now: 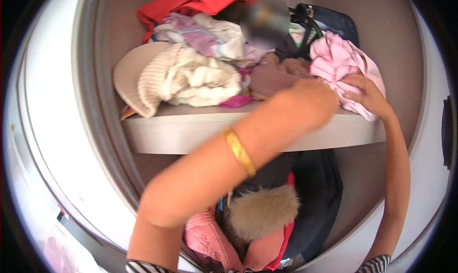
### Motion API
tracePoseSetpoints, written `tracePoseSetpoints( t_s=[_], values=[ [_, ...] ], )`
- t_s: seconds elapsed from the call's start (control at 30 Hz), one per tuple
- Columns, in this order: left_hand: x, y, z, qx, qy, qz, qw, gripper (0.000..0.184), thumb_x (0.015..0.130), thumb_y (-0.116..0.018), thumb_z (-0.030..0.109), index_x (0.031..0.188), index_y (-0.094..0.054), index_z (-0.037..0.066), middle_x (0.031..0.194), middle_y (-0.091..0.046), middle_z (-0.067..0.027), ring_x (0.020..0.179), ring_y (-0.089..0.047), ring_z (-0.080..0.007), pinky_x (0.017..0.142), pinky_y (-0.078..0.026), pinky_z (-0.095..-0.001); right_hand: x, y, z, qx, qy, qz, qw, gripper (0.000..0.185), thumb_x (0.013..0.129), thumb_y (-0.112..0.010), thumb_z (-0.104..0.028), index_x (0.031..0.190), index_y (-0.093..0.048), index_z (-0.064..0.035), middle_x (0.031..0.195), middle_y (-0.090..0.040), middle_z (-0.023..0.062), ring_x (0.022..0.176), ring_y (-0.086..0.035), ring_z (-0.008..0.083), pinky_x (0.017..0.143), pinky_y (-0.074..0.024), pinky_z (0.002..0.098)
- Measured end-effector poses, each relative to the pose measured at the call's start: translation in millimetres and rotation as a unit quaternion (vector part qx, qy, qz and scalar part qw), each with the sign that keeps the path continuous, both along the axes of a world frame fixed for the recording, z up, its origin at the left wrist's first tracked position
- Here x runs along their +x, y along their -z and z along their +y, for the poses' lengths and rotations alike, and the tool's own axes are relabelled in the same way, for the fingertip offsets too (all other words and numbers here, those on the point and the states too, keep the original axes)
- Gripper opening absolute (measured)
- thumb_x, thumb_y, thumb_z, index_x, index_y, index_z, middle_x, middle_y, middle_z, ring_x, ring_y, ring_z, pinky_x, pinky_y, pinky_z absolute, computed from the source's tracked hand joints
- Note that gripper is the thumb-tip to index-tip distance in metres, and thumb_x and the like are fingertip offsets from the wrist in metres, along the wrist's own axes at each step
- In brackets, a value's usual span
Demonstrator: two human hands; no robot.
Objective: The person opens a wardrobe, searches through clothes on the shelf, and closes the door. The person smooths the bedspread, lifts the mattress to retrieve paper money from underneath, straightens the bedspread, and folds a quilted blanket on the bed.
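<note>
A crumpled pink cloth garment point(334, 58) lies at the right end of the shelf, part of it hanging at the front edge. My right hand point(367, 95) is on it, fingers curled around a fold. My left hand point(317, 101) reaches across from the left, at the garment's lower left side. It is blurred and its fingers are hidden, so its grip does not show. A gold bracelet point(240, 153) circles my left forearm. Beside the left hand sits a dusty-pink knitted piece point(274, 77).
A cream knitted cap with a brim point(164, 77), a white and lilac cloth point(205, 36) and a red cloth point(191, 3) are piled on the shelf point(191, 132). A dark blue bag point(334, 22) lies behind. Below are beige fur point(265, 211) and pink knitwear point(210, 237).
</note>
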State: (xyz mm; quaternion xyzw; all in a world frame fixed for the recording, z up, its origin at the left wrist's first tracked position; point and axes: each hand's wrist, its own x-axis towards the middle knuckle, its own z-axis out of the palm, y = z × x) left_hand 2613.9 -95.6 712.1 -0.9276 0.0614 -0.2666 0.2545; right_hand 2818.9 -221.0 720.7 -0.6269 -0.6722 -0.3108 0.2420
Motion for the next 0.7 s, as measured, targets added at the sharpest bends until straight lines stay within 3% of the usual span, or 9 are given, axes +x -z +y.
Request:
tracePoseSetpoints(
  t_s=[0.07,0.1,0.13,0.33,0.47,0.53,0.6,0.63,0.7],
  values=[
    [-44,38,-1,0.065,0.158,-0.168,0.971,0.020,0.070,-0.050,0.008,0.087,-0.056,-0.001,0.075,-0.056,-0.0152,0.075,-0.057,-0.0276,0.064,-0.045,-0.0363,4,4,6,0.006,-0.006,-0.012,1.000,0.032,0.077,-0.059,-0.016,0.104,-0.055,0.0019,0.103,-0.056,0.0133,0.100,-0.050,0.0242,0.089,-0.0359,0.0309],
    [-57,48,-14,0.077,0.066,-0.144,0.984,0.025,0.070,-0.049,0.010,0.092,-0.054,0.001,0.075,-0.053,-0.0095,0.074,-0.055,-0.0239,0.061,-0.044,-0.0344,11,5,5,0.014,0.002,-0.019,1.000,0.033,0.078,-0.056,-0.015,0.106,-0.053,0.0016,0.105,-0.055,0.0144,0.102,-0.049,0.0259,0.091,-0.0346,0.0315],
    [-72,62,-26,0.088,0.081,-0.245,0.962,0.028,0.069,-0.049,0.010,0.095,-0.053,0.000,0.082,-0.052,-0.0079,0.077,-0.054,-0.0217,0.065,-0.044,-0.0331,26,9,10,0.032,0.046,-0.089,0.994,0.033,0.079,-0.052,-0.013,0.109,-0.051,0.0000,0.108,-0.053,0.0144,0.104,-0.048,0.0266,0.093,-0.0326,0.0326],
    [-167,142,-25,-0.125,0.174,-0.080,0.973,0.036,0.072,-0.049,0.013,0.106,-0.054,0.004,0.109,-0.054,-0.0127,0.099,-0.054,-0.0248,0.085,-0.044,-0.0339,12,10,13,0.071,0.095,-0.094,0.988,0.033,0.074,-0.054,-0.005,0.106,-0.053,-0.0017,0.108,-0.053,0.0178,0.102,-0.048,0.0339,0.088,-0.0364,0.0361],
    [-248,194,1,-0.139,0.035,-0.091,0.986,0.032,0.063,-0.055,0.011,0.094,-0.060,0.005,0.102,-0.057,-0.0109,0.095,-0.056,-0.0201,0.079,-0.046,-0.0307,-73,29,-7,0.224,0.167,-0.138,0.950,0.032,0.071,-0.055,0.002,0.104,-0.054,-0.0004,0.103,-0.055,0.0181,0.100,-0.050,0.0346,0.086,-0.0383,0.0357],
    [-285,205,2,-0.193,-0.043,-0.131,0.972,0.032,0.057,-0.059,0.001,0.088,-0.064,0.008,0.094,-0.061,-0.0076,0.086,-0.059,-0.0216,0.071,-0.051,-0.0309,-122,42,-9,0.294,0.116,-0.135,0.939,0.028,0.074,-0.053,-0.001,0.102,-0.054,-0.0004,0.097,-0.057,0.0171,0.095,-0.052,0.0336,0.085,-0.0393,0.0355],
    [-312,218,-6,-0.202,-0.117,-0.172,0.957,0.033,0.055,-0.056,-0.003,0.085,-0.064,0.008,0.088,-0.062,-0.0071,0.078,-0.061,-0.0224,0.064,-0.052,-0.0293,-166,77,-5,0.258,0.004,-0.042,0.965,0.023,0.076,-0.051,-0.004,0.098,-0.055,-0.0005,0.090,-0.058,0.0155,0.088,-0.055,0.0329,0.078,-0.0425,0.0368],
    [-324,229,-5,-0.205,-0.117,-0.166,0.957,0.033,0.055,-0.056,-0.003,0.085,-0.064,0.008,0.088,-0.062,-0.0071,0.078,-0.061,-0.0224,0.064,-0.052,-0.0293,-189,103,4,0.202,-0.052,0.074,0.975,0.017,0.076,-0.052,-0.007,0.092,-0.056,-0.0013,0.086,-0.059,0.0132,0.080,-0.058,0.0296,0.069,-0.0452,0.0372],
    [-346,251,-4,-0.229,-0.138,-0.228,0.936,0.034,0.053,-0.053,-0.004,0.083,-0.065,0.008,0.085,-0.062,-0.0069,0.071,-0.062,-0.0223,0.058,-0.051,-0.0286,-222,159,35,0.074,-0.201,0.038,0.976,0.019,0.070,-0.059,-0.007,0.089,-0.058,-0.0058,0.085,-0.061,0.0081,0.075,-0.058,0.0247,0.066,-0.0474,0.0356]
  ],
)
